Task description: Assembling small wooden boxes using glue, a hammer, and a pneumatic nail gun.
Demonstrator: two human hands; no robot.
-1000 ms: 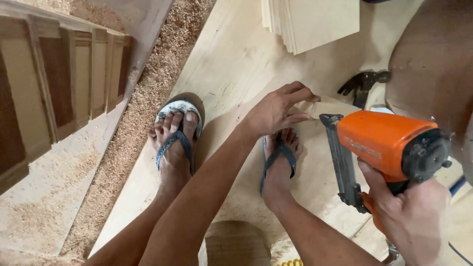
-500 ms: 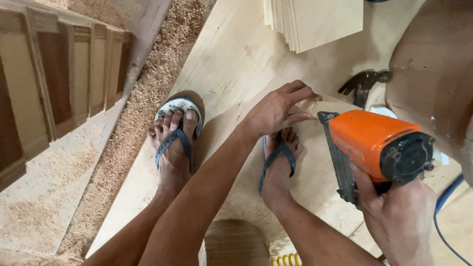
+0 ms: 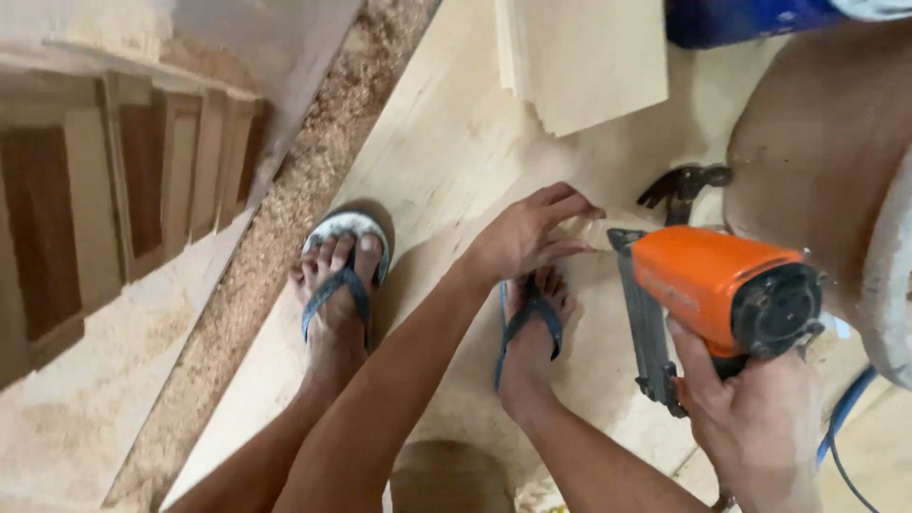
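The orange nail gun (image 3: 714, 290) sits at the right of the view, its black nose and magazine angled down toward a small pale wood piece (image 3: 591, 231) that lies on the large plywood sheet (image 3: 446, 161) on the floor. The right hand (image 3: 755, 418) is wrapped tight around the gun's grip from below. The left hand (image 3: 525, 235) reaches across, fingers half curled, and its fingertips press on the wood piece just beside the gun's nose; whether they pinch it or only pin it down, I cannot tell.

Directly under that hand is the person's right foot (image 3: 530, 328) in a blue sandal, and the left foot (image 3: 339, 280) stands further left on the same sheet. A blue hose (image 3: 841, 427) trails from below the gun. Beyond lie a stack of thin boards (image 3: 589, 57), a dark metal tool (image 3: 682, 185), a sawdust band (image 3: 285, 247) and a slatted frame (image 3: 123, 190).

The risk, as I judge it, is the closeness: fingertips and bare toes sit near the nose, so a nail that glances off or a piece that slips could hit them
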